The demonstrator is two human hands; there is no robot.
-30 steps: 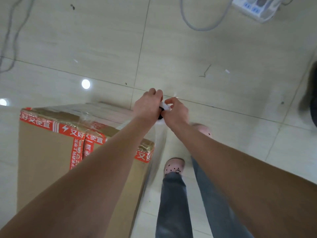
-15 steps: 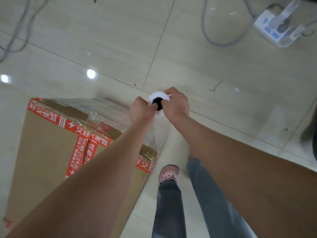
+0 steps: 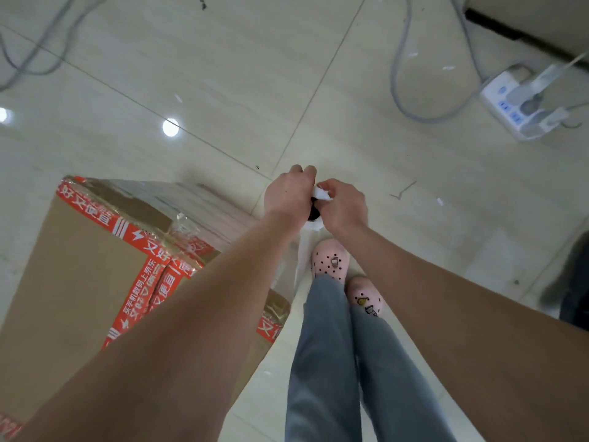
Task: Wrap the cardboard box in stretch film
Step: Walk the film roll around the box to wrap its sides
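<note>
The left hand (image 3: 288, 196) and right hand (image 3: 342, 204) both grip the film roll (image 3: 318, 202) held upright between them, just past a corner of the cardboard box (image 3: 76, 269) on the floor (image 3: 223, 74). Clear film (image 3: 288, 266) stretches back to the box: mid-wrap. Next, probably carry the roll around that corner, keeping tension.

Your left side is blocked by the cardboard box (image 3: 73, 275), its near corner just beside your left forearm. The tiled floor (image 3: 223, 74) ahead of your hands lies open, with only a grey cable (image 3: 401, 100) and a power strip (image 3: 522, 106) far to the right. Below, your own legs (image 3: 334, 362) fill the gap beside the box.
</note>
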